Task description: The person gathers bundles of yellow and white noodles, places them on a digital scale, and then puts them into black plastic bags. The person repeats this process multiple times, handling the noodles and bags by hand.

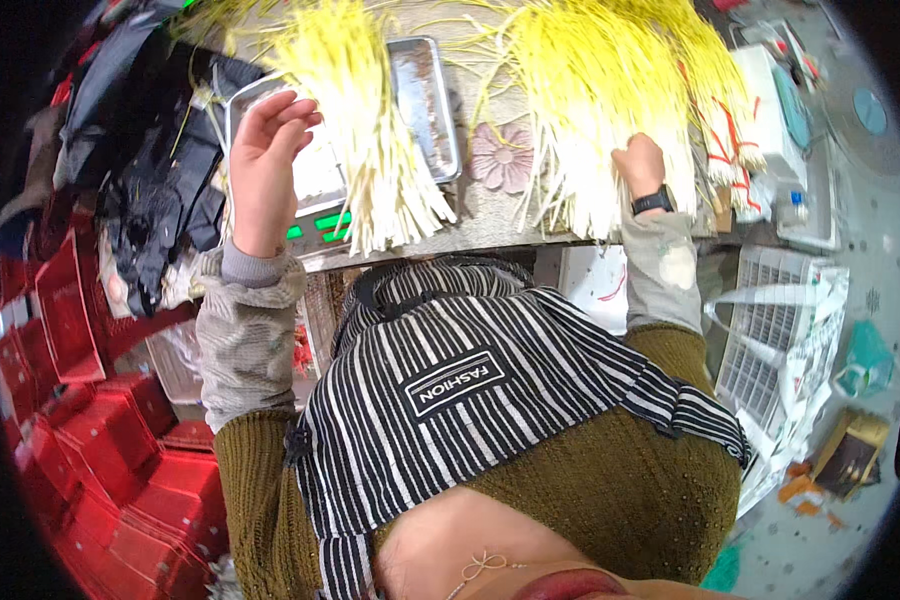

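A heap of yellow chives with pale stalks (592, 112) covers the right part of the wooden-patterned table (487, 217). My right hand (641, 165), with a dark watch at the wrist, rests on this heap with curled fingers; whether stalks are in its grip is hidden. More yellow chives (367, 127) lie across a metal tray (444, 112), their pale ends over its near edge. Raised over the tray's left side, my left hand (270, 169) has slightly bent fingers and holds nothing. Green lit displays (334, 225) show at the tray's near side.
Chive bundles with red ties (735, 150) lie at the right, beside a white foam box (769, 112). Black plastic bags (165, 195) are piled at the left, above red crates (120, 442). A white plastic crate (772, 330) stands at lower right. The table's near edge adjoins my apron.
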`<control>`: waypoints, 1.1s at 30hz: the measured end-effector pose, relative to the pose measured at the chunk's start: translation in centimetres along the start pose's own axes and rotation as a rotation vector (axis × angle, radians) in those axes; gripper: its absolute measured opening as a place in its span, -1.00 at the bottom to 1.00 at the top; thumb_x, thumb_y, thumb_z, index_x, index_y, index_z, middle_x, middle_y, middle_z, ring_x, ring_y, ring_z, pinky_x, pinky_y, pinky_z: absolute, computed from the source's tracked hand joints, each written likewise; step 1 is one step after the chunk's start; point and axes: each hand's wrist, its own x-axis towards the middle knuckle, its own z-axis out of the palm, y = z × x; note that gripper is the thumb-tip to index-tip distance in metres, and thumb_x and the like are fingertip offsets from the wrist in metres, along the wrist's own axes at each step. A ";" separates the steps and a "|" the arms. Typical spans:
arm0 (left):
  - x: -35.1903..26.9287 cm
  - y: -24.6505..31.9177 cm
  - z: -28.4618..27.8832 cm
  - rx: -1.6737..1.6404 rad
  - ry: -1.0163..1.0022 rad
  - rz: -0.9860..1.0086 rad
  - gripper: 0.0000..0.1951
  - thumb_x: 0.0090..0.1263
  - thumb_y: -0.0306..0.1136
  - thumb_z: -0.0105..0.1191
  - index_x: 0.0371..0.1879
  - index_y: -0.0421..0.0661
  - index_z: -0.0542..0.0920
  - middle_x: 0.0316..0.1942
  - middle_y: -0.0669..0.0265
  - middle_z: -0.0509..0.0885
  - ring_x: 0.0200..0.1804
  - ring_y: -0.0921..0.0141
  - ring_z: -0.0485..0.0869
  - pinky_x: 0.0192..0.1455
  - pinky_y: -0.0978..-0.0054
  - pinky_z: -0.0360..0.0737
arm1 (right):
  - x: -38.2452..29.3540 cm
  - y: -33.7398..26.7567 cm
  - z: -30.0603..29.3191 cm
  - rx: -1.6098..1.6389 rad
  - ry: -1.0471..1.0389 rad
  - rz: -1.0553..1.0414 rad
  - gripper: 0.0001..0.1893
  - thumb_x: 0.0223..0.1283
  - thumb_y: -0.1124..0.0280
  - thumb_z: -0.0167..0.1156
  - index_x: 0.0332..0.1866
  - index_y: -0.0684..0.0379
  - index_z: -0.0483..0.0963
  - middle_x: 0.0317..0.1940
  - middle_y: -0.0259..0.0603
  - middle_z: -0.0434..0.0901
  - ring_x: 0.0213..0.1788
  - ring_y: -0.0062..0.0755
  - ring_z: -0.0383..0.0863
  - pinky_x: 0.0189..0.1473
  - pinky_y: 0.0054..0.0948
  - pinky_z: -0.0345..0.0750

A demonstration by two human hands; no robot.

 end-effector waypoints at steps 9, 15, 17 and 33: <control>0.4 -1.0 8.2 -0.069 -0.448 -0.044 -0.71 0.33 -0.62 -0.01 0.03 -0.29 0.49 -0.10 0.20 0.68 -0.10 0.43 0.64 0.03 0.53 0.54 | -1.6 -0.3 -1.4 0.072 0.032 0.094 -0.42 -0.14 0.01 0.35 -0.16 0.35 0.55 -0.27 0.23 0.64 -0.15 0.13 0.65 -0.09 -0.12 0.59; 0.8 -2.0 8.0 -0.117 -0.417 -0.073 -0.72 0.33 -0.63 -0.02 0.02 -0.29 0.50 -0.10 0.20 0.67 -0.10 0.43 0.65 0.00 0.53 0.55 | 1.3 1.2 -4.2 0.904 -0.293 0.182 -0.71 0.16 0.39 0.12 -0.16 0.46 0.49 -0.40 0.03 0.64 -0.31 -0.14 0.72 -0.35 -0.26 0.61; 0.8 -2.2 7.9 -0.155 -0.396 -0.074 -0.72 0.33 -0.64 -0.02 0.02 -0.29 0.50 -0.10 0.20 0.67 -0.10 0.43 0.65 -0.01 0.53 0.55 | 0.7 1.0 -6.5 1.067 -0.391 0.186 -0.87 0.29 0.48 0.04 -0.23 0.35 0.44 -0.47 -0.18 0.55 -0.47 -0.41 0.59 -0.51 -0.41 0.52; 0.7 -3.9 -3.8 -0.253 0.156 0.031 -0.76 0.37 -0.59 -0.01 0.00 -0.29 0.50 -0.09 0.18 0.68 -0.11 0.38 0.67 -0.05 0.53 0.57 | -6.3 -20.9 -12.1 1.510 -0.219 -0.507 -0.83 0.36 0.47 0.01 -0.02 0.27 0.40 -0.36 -0.21 0.57 -0.46 -0.51 0.56 -0.43 -0.58 0.54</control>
